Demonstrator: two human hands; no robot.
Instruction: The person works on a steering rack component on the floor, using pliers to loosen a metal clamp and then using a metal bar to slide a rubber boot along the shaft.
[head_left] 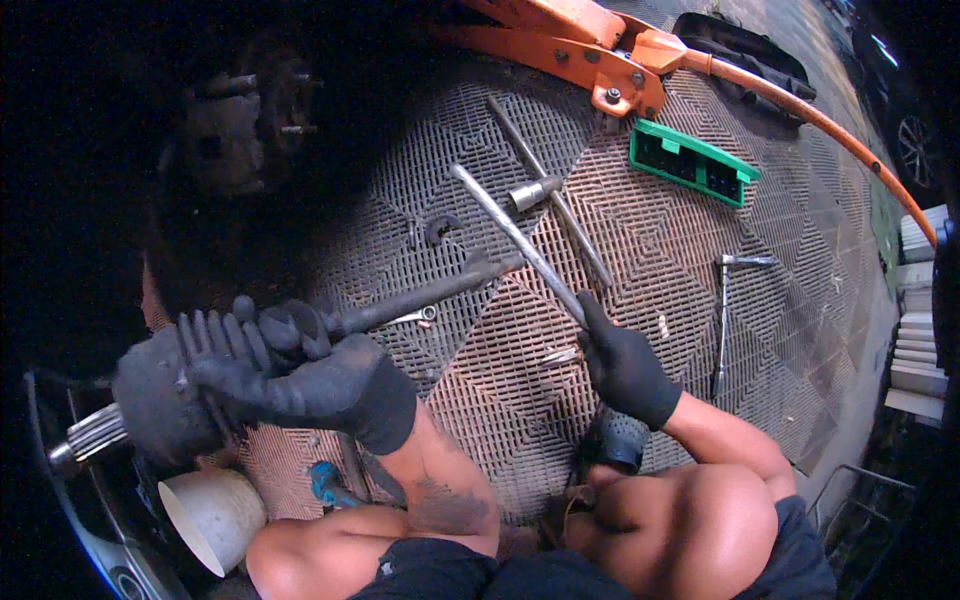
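My left hand [320, 390], in a black glove, is closed round the ribbed boot of a CV axle [430, 293]. The axle lies slanted, with its splined end [95, 435] at the left and its shaft pointing up and right. My right hand [630, 370], gloved too, grips the lower end of a long silver metal bar [515, 232]. The bar's free end slants up and left over the floor, apart from the axle. Beyond it lies a sliding T-handle [583, 243] with a socket [535, 193] on it. A small wrench [415, 317] rests beside the axle shaft.
An orange floor jack [590, 65] stands at the top, its long handle curving right. Near it lies an opened green case [690, 165]. A ratchet [723, 310] is on the right. At lower left are a whitish bucket [215, 520] and a blue tool [330, 485]. A dark brake assembly [235, 140] shows upper left.
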